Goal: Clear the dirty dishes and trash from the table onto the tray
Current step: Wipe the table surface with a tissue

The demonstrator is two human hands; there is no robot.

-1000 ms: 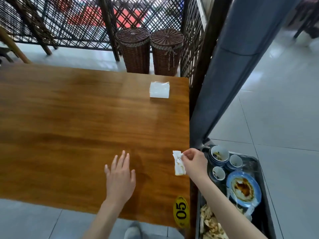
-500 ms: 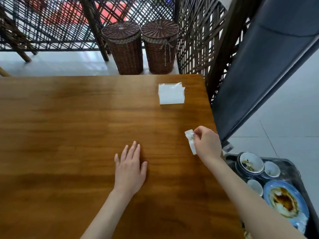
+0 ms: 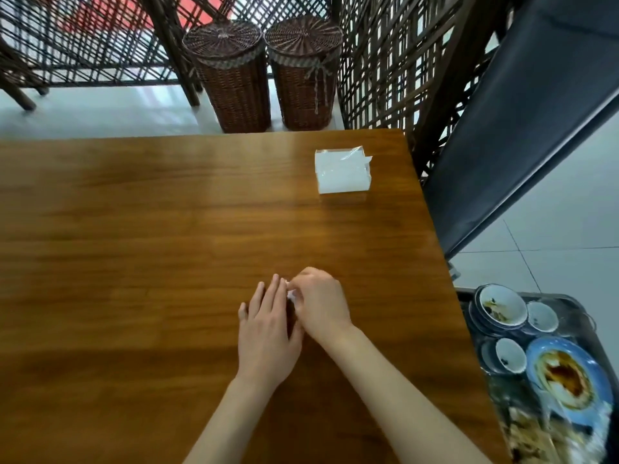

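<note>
At the near right of the worktop [image 3: 134, 246]: right hand [image 3: 320, 304], fingers curled and pinching a small white scrap of tissue [image 3: 292, 294], mostly hidden; only a sliver shows between the two hands. Left hand [image 3: 268, 333] lies flat on the wood just beside it, fingers straight and close together, holding nothing, fingertips touching or nearly touching the scrap.

Far right of the worktop: one clear-wrapped napkin pack [image 3: 342, 171], upright, well apart from the hands.

Beside the worktop, lower right: tray [image 3: 581, 304] carrying stacked small bowls [image 3: 500, 309], soiled, and a blue plate [image 3: 566, 376] with brown sauce residue; food scraps at the tray's near end, blurred.

Step in hand, by judgement: last trash item, the scrap, gathered at the worktop; dishes already on the tray.

Next move calls for: keeping the pinch firm, carrying the scrap rightward past the worktop edge, releasing over the tray among the scraps. The napkin pack looks unused, so likely stays.
</note>
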